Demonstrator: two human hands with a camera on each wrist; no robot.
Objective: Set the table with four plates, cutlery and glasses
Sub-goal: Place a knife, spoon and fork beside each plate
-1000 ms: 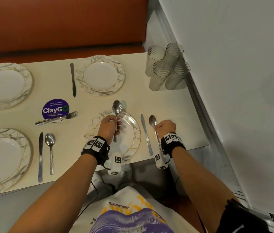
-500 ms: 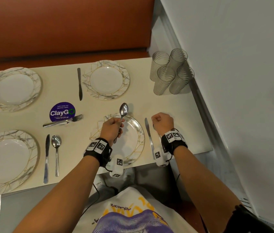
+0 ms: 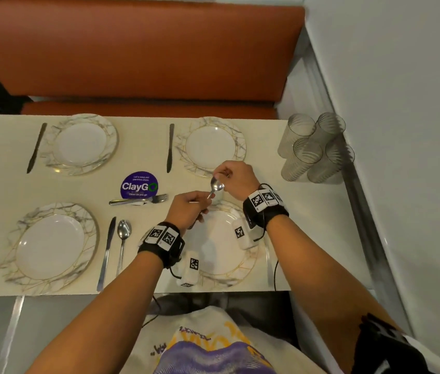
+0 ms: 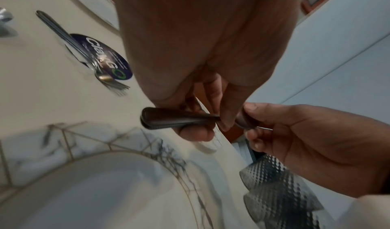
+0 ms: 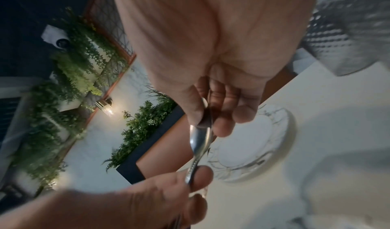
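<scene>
left hand (image 3: 189,209) gripping spoon (image 3: 215,188) handle | right hand (image 3: 236,177) pinching spoon bowl | held above near plate (image 3: 246,268) on desk (image 3: 310,233)

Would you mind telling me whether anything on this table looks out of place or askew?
Yes: the forks lie bunched crosswise in the middle of the table, partly over the purple ClayGo sticker, not beside any plate. The four glasses stand clustered in the far right corner. Nothing looks spilled or damaged.
</scene>
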